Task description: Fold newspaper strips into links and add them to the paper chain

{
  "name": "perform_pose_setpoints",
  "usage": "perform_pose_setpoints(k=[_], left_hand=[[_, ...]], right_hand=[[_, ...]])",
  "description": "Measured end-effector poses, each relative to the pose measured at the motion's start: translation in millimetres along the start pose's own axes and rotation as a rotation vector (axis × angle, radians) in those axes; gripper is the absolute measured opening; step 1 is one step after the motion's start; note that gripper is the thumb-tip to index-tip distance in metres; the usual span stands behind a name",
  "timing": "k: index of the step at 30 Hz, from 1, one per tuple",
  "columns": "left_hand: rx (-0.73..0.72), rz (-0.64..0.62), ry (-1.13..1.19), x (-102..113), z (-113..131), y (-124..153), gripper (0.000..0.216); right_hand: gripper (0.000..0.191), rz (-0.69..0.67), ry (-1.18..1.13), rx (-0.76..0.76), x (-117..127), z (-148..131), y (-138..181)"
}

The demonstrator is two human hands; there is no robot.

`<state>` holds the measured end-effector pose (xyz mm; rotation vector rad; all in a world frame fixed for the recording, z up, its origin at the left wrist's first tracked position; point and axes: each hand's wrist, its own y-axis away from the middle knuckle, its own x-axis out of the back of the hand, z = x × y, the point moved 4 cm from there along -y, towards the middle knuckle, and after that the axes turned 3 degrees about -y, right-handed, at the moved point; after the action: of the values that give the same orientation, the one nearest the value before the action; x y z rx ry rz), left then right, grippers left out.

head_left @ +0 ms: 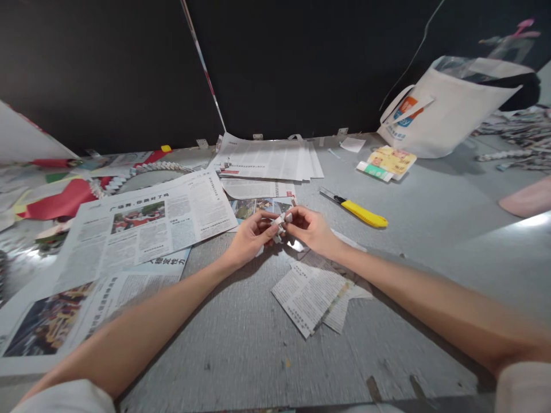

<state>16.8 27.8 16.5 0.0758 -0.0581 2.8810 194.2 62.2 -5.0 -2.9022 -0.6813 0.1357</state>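
Observation:
My left hand [252, 235] and my right hand [310, 228] meet over the middle of the grey table [241, 344]. Together they pinch a small folded piece of newspaper [282, 222] between thumbs and fingertips, both hands closed on it. Just below my right wrist lies a small stack of cut newspaper slips [312, 295]. A yellow utility knife [355, 210] rests on the table to the right of my hands.
Open newspaper sheets [146, 223] cover the left side, with more sheets [267, 158] at the back. A chain of folded paper pieces [142, 170] and red paper [64, 201] lie far left. A white tote bag [447, 112] stands back right, small cards [387, 162] beside it.

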Motion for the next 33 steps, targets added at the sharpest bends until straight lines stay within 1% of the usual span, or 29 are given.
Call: perform_pose_setpoints(k=[6, 11, 15, 18, 23, 28, 33], left_hand=[[-0.008, -0.018, -0.01, -0.2, -2.9, -1.8, 0.045], [-0.074, -0.03, -0.016, -1.1, -6.6, -2.9, 0.039], [-0.101, -0.015, -0.057, -1.3, -8.2, -2.5, 0.036], [-0.082, -0.007, -0.068, -0.9, -9.4, -2.2, 0.038], [-0.058, -0.048, -0.054, -2.3, -12.2, -1.5, 0.04], [-0.057, -0.02, -0.055, -0.9, -13.1, -2.1, 0.038], [-0.002, -0.016, -0.003, 1.3, -12.4, -4.3, 0.042]], right_hand=[[0.022, 0.02, 0.067, 0.026, 0.6, -3.9, 2.4], [0.022, 0.005, 0.058, 0.03, 0.8, -4.0, 1.7], [0.019, 0.013, 0.117, 0.034, 1.9, -4.9, 0.2], [0.022, 0.011, 0.119, 0.027, 1.9, -6.8, 0.7], [0.026, -0.057, 0.071, 0.014, -1.5, -10.2, 2.8], [0.02, -0.01, 0.112, 0.015, 0.1, -8.5, 2.3], [0.028, -0.005, 0.019, 0.007, 1.2, -5.2, 0.4]])
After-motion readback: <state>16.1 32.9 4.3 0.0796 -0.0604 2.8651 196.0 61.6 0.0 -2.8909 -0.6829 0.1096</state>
